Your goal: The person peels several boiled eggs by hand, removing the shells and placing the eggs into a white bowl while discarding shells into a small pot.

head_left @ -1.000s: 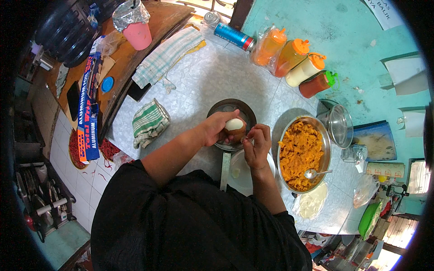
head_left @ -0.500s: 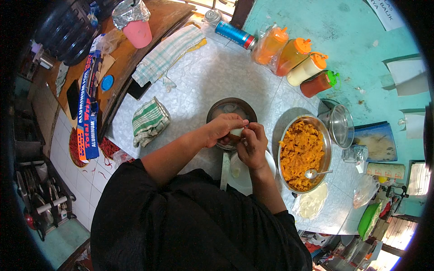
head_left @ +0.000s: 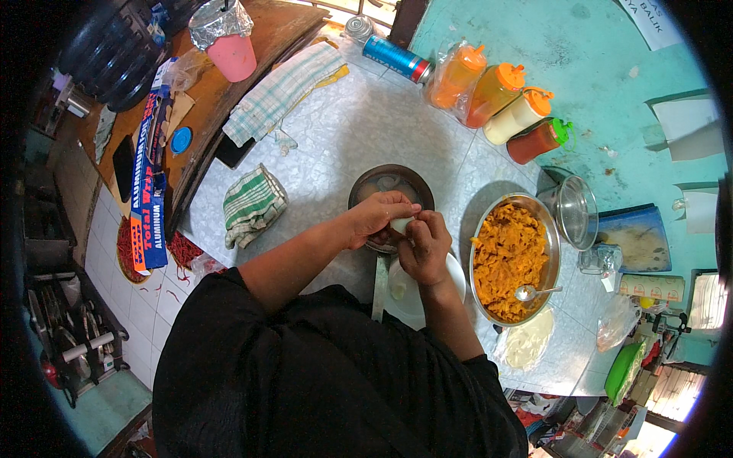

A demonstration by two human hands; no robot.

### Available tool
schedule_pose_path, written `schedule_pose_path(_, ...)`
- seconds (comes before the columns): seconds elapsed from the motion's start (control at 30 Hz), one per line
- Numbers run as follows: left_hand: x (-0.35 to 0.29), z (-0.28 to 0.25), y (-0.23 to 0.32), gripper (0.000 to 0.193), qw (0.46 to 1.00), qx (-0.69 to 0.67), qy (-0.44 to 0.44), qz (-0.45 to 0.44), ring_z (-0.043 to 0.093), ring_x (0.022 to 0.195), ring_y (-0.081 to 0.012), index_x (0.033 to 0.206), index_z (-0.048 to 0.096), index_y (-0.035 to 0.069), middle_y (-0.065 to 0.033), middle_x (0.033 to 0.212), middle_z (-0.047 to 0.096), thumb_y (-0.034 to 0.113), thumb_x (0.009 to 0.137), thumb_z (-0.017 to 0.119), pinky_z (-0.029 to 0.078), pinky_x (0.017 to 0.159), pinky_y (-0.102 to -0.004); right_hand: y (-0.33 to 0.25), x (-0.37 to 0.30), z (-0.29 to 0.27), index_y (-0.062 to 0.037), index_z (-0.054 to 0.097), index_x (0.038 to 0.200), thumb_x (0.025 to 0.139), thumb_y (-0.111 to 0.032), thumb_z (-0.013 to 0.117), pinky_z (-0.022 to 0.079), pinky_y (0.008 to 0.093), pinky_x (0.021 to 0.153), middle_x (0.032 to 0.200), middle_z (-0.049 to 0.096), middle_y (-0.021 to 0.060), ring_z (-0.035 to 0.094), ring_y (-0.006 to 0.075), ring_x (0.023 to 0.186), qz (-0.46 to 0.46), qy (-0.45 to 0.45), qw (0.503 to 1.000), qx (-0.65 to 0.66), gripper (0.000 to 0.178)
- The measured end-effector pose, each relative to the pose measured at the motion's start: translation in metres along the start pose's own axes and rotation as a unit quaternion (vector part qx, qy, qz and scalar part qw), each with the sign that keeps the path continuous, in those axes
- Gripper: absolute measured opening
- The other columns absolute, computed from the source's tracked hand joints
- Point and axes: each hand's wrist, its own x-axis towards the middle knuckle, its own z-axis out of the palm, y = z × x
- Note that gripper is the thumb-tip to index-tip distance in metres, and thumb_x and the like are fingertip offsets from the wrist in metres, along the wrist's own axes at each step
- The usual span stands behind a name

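Over the near side of a dark round pan [head_left: 356, 185], my two hands meet. My left hand [head_left: 379, 217] pinches one end of a small white, smooth piece [head_left: 400, 224] between thumb and fingers. With its fingers bent, my right hand [head_left: 427, 248] grips the other side of that piece; the fingers hide much of it, and its kind cannot be made out. The pan has a pale handle [head_left: 379, 286] pointing toward me and holds something greyish and wet-looking. Partly under my right wrist lies a white plate [head_left: 456, 284] with a small pale piece [head_left: 398, 290] on it.
Right of my hands, a steel bowl [head_left: 556, 263] holds orange mash and a spoon [head_left: 527, 293]. Pale round sheets [head_left: 528, 341] lie nearer me. Several squeeze bottles [head_left: 523, 114] line the wall. A folded green-striped cloth [head_left: 256, 204] lies left; a glass bowl [head_left: 576, 213] stands right.
My fingers have shifted slightly around the white piece; a brownish patch beneath it no longer shows. The pan, plate and bowl have stayed in place.
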Motion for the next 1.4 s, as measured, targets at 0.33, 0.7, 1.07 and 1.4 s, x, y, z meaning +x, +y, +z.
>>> schedule_pose_path(0.33, -0.007, 0.002, 0.006, 0.023, 1.0, 0.0, -0.023, -0.001, 0.044, 0.048, -0.0051, 0.091, 0.054, 0.012, 0.0029, 0.07, 0.051, 0.034, 0.086, 0.058, 0.028, 0.036, -0.0197, -0.004, -0.001, -0.002, -0.0064, 0.051, 0.076, 0.058, 0.0, 0.064, 0.046, 0.037, 0.055, 0.08, 0.055, 0.0124, 0.055, 0.0301, 0.068, -0.025, 0.01, 1.0, 0.005, 0.023)
schedule_pose_path(0.7, -0.002, -0.003, 0.007, 0.027, 0.997, -0.06, 0.024, -0.035, 0.049, 0.055, -0.0124, 0.091, 0.056, 0.013, 0.0, 0.073, 0.055, 0.039, 0.087, 0.05, 0.036, 0.046, -0.026, 0.0, -0.003, -0.002, -0.0065, 0.051, 0.072, 0.06, 0.001, 0.064, 0.045, 0.0364, 0.053, 0.069, 0.052, 0.0101, 0.055, 0.0288, 0.063, 0.019, 0.023, 1.0, 0.007, 0.019)
schedule_pose_path(1.07, 0.001, -0.004, 0.004, 0.033, 0.995, -0.099, 0.0, 0.02, 0.057, 0.081, -0.0136, 0.114, 0.054, 0.015, -0.0029, 0.101, 0.059, 0.038, 0.091, 0.046, 0.046, 0.061, -0.0283, -0.004, 0.004, 0.0, -0.0083, 0.061, 0.097, 0.069, -0.002, 0.061, 0.051, 0.0355, 0.07, 0.094, 0.054, 0.0132, 0.058, 0.0289, 0.082, 0.087, 0.053, 0.994, -0.043, 0.029)
schedule_pose_path(1.4, 0.009, -0.008, -0.003, 0.031, 0.999, -0.04, 0.008, 0.004, 0.058, 0.081, -0.014, 0.115, 0.052, 0.011, -0.0029, 0.096, 0.058, 0.028, 0.09, 0.054, 0.05, 0.065, -0.0293, 0.0, 0.0, 0.004, -0.0057, 0.058, 0.086, 0.071, -0.002, 0.061, 0.048, 0.0387, 0.069, 0.09, 0.054, 0.0154, 0.056, 0.033, 0.083, 0.085, -0.004, 0.996, -0.004, 0.016)
